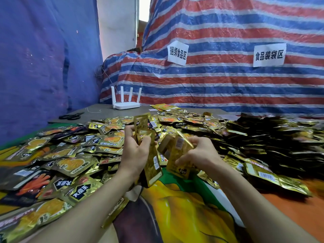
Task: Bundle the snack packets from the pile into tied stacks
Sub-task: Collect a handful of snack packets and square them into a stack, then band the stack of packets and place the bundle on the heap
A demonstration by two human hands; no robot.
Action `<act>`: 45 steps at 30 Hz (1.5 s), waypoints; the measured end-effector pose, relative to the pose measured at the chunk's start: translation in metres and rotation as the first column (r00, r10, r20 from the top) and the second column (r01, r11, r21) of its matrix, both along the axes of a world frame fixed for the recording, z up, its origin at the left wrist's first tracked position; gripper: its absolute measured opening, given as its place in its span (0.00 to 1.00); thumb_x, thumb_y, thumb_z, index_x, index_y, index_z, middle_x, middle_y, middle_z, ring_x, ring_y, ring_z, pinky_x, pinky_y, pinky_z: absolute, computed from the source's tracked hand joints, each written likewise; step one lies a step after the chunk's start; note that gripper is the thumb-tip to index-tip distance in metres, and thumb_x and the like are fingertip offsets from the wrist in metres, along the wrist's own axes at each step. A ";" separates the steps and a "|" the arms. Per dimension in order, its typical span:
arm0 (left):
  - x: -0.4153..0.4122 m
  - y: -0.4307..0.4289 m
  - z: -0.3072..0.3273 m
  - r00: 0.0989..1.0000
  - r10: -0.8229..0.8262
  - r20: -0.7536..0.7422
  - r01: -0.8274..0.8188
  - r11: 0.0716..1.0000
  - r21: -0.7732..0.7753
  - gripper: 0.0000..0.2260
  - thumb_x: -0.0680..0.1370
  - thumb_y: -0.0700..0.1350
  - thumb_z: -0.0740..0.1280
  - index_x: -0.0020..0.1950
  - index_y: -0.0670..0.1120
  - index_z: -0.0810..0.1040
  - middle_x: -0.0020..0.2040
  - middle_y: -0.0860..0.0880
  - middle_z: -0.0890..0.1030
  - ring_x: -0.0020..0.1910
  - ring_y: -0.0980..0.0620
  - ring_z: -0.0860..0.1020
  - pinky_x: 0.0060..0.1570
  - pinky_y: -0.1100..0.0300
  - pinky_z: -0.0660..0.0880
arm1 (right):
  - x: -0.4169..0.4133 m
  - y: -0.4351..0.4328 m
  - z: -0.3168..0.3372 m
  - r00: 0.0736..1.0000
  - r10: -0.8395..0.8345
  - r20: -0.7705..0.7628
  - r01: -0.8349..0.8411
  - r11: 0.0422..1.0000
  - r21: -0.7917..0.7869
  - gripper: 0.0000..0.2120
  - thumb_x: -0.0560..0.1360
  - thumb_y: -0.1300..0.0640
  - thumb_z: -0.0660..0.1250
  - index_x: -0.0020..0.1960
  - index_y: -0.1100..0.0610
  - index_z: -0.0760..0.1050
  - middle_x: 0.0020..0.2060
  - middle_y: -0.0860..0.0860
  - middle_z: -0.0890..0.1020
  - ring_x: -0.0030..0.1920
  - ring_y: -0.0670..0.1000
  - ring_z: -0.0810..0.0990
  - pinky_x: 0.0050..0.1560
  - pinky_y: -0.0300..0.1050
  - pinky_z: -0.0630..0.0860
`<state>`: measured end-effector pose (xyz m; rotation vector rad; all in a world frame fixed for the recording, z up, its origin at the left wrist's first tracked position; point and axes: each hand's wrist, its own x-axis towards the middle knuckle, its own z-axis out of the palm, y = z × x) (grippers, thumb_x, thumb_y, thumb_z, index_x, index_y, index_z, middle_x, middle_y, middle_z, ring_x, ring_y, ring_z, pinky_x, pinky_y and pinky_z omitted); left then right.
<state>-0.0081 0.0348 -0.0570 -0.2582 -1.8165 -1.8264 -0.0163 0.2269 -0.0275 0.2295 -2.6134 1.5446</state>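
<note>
A wide pile of gold snack packets (73,155) covers the table from left to right. My left hand (135,149) grips a small upright stack of gold packets (142,127) at the centre, above the pile. My right hand (198,155) holds a few more gold packets (177,151) just to the right of that stack, tilted and blurred. The two held groups nearly touch. A darker heap of packets (273,137) lies to the right.
A white router (126,102) with several antennas stands at the back of the grey table (98,111). Black scissors (71,116) and a loose white string (93,111) lie at back left. A striped tarp (228,81) with paper signs hangs behind. A colourful cloth (184,207) shows in front.
</note>
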 end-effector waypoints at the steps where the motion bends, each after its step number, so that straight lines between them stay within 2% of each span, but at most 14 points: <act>1: 0.000 0.000 0.000 1.000 -0.016 0.010 0.016 1.000 -0.020 0.13 0.79 0.33 0.66 0.58 0.48 0.69 0.43 0.50 0.83 0.37 0.53 0.81 0.41 0.54 0.78 | 0.000 -0.001 -0.001 1.000 0.007 0.005 -0.007 0.999 0.038 0.17 0.62 0.65 0.82 0.47 0.54 0.83 0.41 0.52 0.85 0.42 0.51 0.84 0.32 0.38 0.79; 6: -0.005 -0.005 -0.005 0.991 -0.028 0.133 0.036 0.998 -0.060 0.25 0.74 0.30 0.68 0.65 0.51 0.70 0.46 0.45 0.84 0.47 0.39 0.83 0.56 0.36 0.79 | -0.002 -0.002 -0.005 1.000 0.024 0.012 -0.025 0.997 0.075 0.12 0.63 0.63 0.83 0.43 0.59 0.84 0.32 0.49 0.85 0.32 0.46 0.85 0.29 0.36 0.77; 14: -0.003 0.000 -0.007 0.938 -0.200 0.284 0.203 0.979 0.021 0.35 0.69 0.42 0.69 0.76 0.42 0.66 0.46 0.45 0.86 0.47 0.44 0.86 0.60 0.40 0.78 | -0.007 -0.002 -0.011 0.997 0.082 0.016 -0.082 0.996 0.039 0.12 0.66 0.62 0.81 0.43 0.50 0.81 0.40 0.47 0.86 0.41 0.44 0.85 0.38 0.35 0.80; 17: -0.004 0.004 -0.012 0.938 -0.223 0.267 0.202 0.974 0.104 0.29 0.77 0.38 0.69 0.77 0.46 0.65 0.46 0.46 0.87 0.45 0.45 0.87 0.46 0.49 0.84 | -0.008 0.000 -0.013 0.996 0.085 -0.004 -0.085 0.992 -0.097 0.13 0.69 0.61 0.79 0.48 0.48 0.80 0.42 0.46 0.87 0.43 0.45 0.86 0.40 0.36 0.79; 19: -0.004 0.007 -0.013 0.946 -0.195 0.259 0.160 0.975 0.152 0.30 0.79 0.41 0.70 0.78 0.50 0.62 0.46 0.45 0.87 0.49 0.42 0.86 0.54 0.41 0.81 | -0.009 0.001 -0.013 0.996 0.082 0.019 -0.076 0.971 -0.228 0.11 0.72 0.59 0.78 0.51 0.49 0.80 0.44 0.46 0.87 0.46 0.48 0.86 0.43 0.43 0.81; 21: -0.003 0.009 -0.010 0.967 -0.123 0.223 0.088 0.983 0.160 0.27 0.78 0.45 0.71 0.74 0.61 0.67 0.46 0.44 0.87 0.49 0.40 0.85 0.55 0.40 0.81 | -0.009 0.001 -0.012 0.994 0.087 0.073 -0.061 0.951 -0.304 0.07 0.75 0.57 0.75 0.51 0.48 0.80 0.43 0.48 0.88 0.46 0.51 0.87 0.44 0.48 0.81; 23: 0.002 0.011 -0.005 0.986 -0.059 0.157 0.036 0.989 0.143 0.22 0.80 0.46 0.71 0.54 0.76 0.73 0.45 0.43 0.85 0.43 0.43 0.85 0.41 0.53 0.83 | -0.008 0.001 -0.011 0.982 0.149 0.112 -0.099 0.926 -0.364 0.08 0.76 0.60 0.73 0.53 0.51 0.81 0.43 0.49 0.88 0.43 0.52 0.88 0.41 0.47 0.81; 24: 0.005 0.013 -0.003 0.990 -0.041 0.135 0.025 0.992 0.120 0.21 0.80 0.47 0.71 0.47 0.76 0.73 0.44 0.43 0.84 0.39 0.43 0.84 0.37 0.56 0.82 | -0.007 0.000 -0.010 0.974 0.198 0.111 -0.138 0.903 -0.406 0.11 0.76 0.63 0.73 0.56 0.53 0.81 0.45 0.51 0.88 0.45 0.53 0.88 0.44 0.50 0.82; 26: 0.007 0.015 -0.003 0.993 -0.051 0.109 0.041 0.995 0.086 0.14 0.76 0.53 0.74 0.51 0.70 0.73 0.44 0.47 0.82 0.38 0.45 0.81 0.43 0.47 0.83 | -0.004 -0.003 -0.009 0.961 0.264 0.080 -0.200 0.867 -0.457 0.17 0.74 0.68 0.72 0.60 0.55 0.79 0.49 0.54 0.88 0.50 0.56 0.87 0.53 0.58 0.81; 31: 0.012 0.021 -0.005 0.988 -0.143 0.056 0.146 0.988 -0.057 0.41 0.59 0.66 0.81 0.67 0.69 0.65 0.68 0.46 0.75 0.65 0.46 0.77 0.58 0.53 0.81 | 0.001 -0.021 -0.022 0.963 0.254 -0.090 -0.267 0.851 -0.452 0.15 0.72 0.71 0.71 0.54 0.56 0.82 0.46 0.54 0.88 0.49 0.57 0.87 0.44 0.46 0.84; 35: 0.009 0.026 -0.008 0.979 -0.203 0.002 0.203 0.979 -0.007 0.43 0.60 0.53 0.81 0.70 0.63 0.64 0.65 0.45 0.78 0.62 0.50 0.80 0.59 0.60 0.79 | 0.006 -0.040 -0.030 0.915 0.341 -0.214 -0.401 0.820 -0.409 0.34 0.62 0.78 0.63 0.64 0.58 0.78 0.53 0.56 0.86 0.56 0.57 0.85 0.53 0.51 0.83; 40: 0.013 0.027 -0.010 0.977 -0.207 0.042 0.210 0.971 -0.115 0.49 0.60 0.60 0.81 0.75 0.66 0.58 0.68 0.62 0.69 0.65 0.64 0.71 0.58 0.75 0.65 | 0.017 -0.036 -0.033 0.879 0.477 0.017 -0.463 0.861 -0.212 0.28 0.53 0.71 0.62 0.55 0.66 0.73 0.29 0.48 0.84 0.31 0.47 0.85 0.29 0.39 0.77; 42: 0.015 0.028 -0.010 0.983 -0.183 0.036 0.186 0.970 -0.157 0.48 0.60 0.62 0.81 0.74 0.68 0.57 0.64 0.69 0.67 0.61 0.72 0.68 0.55 0.78 0.63 | 0.019 -0.035 -0.034 0.865 0.497 0.062 -0.481 0.859 -0.177 0.36 0.54 0.72 0.66 0.64 0.67 0.69 0.36 0.51 0.87 0.37 0.52 0.87 0.33 0.45 0.82; 45: 0.014 0.033 -0.011 0.987 -0.158 0.017 0.158 0.970 -0.186 0.38 0.65 0.60 0.77 0.71 0.66 0.63 0.62 0.58 0.78 0.60 0.61 0.77 0.62 0.62 0.72 | 0.020 -0.037 -0.030 0.867 0.499 -0.005 -0.496 0.860 -0.122 0.37 0.56 0.73 0.71 0.65 0.65 0.72 0.48 0.57 0.86 0.48 0.54 0.87 0.48 0.51 0.84</act>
